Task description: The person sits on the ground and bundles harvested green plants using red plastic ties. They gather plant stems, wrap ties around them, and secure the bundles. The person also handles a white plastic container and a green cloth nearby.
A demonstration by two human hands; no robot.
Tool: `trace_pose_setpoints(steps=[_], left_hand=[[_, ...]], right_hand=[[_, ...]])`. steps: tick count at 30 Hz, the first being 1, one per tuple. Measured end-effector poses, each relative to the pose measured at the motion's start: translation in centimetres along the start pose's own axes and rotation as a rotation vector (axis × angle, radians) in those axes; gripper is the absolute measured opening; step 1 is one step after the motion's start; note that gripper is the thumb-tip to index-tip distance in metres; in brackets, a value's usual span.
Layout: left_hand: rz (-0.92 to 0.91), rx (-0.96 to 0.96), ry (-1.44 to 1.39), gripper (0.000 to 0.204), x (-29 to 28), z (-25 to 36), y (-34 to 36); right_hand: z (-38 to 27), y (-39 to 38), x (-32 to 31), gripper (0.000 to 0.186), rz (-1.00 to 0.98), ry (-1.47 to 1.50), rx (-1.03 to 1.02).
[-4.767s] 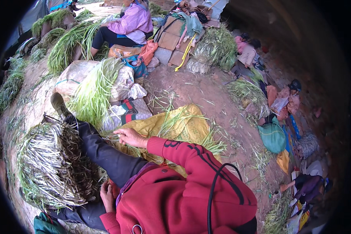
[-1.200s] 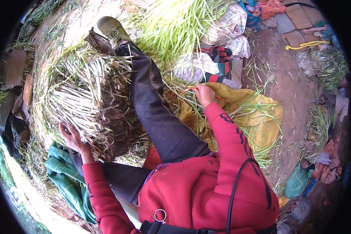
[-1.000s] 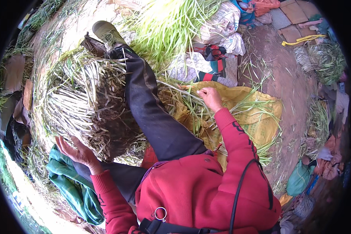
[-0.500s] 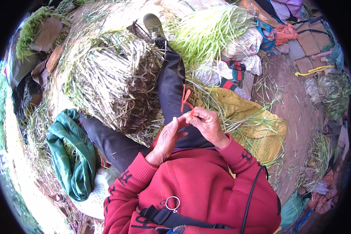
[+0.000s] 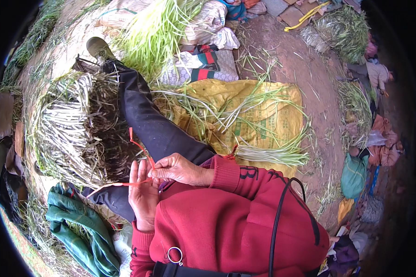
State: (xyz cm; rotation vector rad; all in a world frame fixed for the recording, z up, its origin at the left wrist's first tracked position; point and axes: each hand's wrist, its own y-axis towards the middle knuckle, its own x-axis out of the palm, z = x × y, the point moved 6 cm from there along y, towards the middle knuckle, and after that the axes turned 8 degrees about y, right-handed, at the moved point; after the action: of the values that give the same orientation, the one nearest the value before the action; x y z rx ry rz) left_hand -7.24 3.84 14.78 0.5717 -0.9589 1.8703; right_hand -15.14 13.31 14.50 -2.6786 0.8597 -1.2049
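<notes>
One big heap of pale stalks fills the left of the frame, green cloth below it. Now lower centre — here's the change: the left hand has spread open, palm up, orange strip lying across it, where a moment ago both hands' fingertips met. The right hand pinches that strip — so the gripping looks like its job alone. Right of centre, a small bunch of stalks lies untouched on the yellow sack.
</notes>
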Motion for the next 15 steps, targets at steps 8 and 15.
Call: trace_pose_setpoints(steps=[8, 15], left_hand=[[0.007, 0.023, 0.159, 0.036, 1.4, -0.8, 1.3], [0.2, -0.107, 0.077, 0.028, 1.6, -1.6, 5.0]], right_hand=[[0.4, 0.3, -2.3, 0.018, 0.106, 0.235, -0.046], [-1.2, 0.0, -5.3, 0.018, 0.24, 0.417, -0.111]])
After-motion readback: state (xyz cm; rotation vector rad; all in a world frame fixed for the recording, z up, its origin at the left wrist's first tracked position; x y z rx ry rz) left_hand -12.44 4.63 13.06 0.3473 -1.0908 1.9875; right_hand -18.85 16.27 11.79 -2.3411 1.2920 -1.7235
